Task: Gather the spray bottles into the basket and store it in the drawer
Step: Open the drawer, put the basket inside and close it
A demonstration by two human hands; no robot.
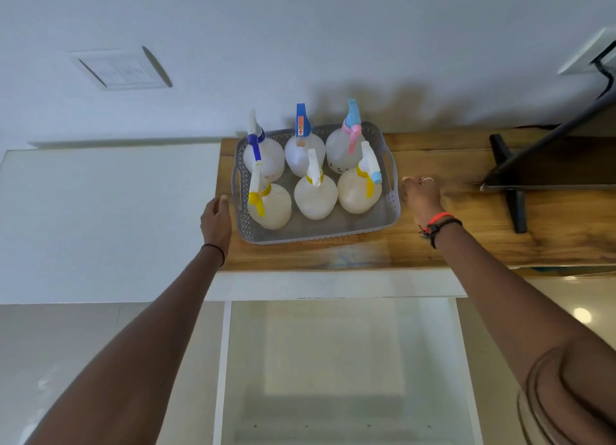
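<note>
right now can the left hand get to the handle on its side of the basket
Probably yes. The left hand hovers open just beside the basket, near its left handle; nothing lies between them, and the spray bottles stand inside the wall.

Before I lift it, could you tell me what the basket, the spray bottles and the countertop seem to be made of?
Basket: matte grey moulded plastic, judging by its regular lattice of holes and cut-out handles. Spray bottles: milky translucent plastic, with opaque coloured trigger heads. Countertop: likely varnished wood, given brown grain streaks and a slight sheen.
</note>
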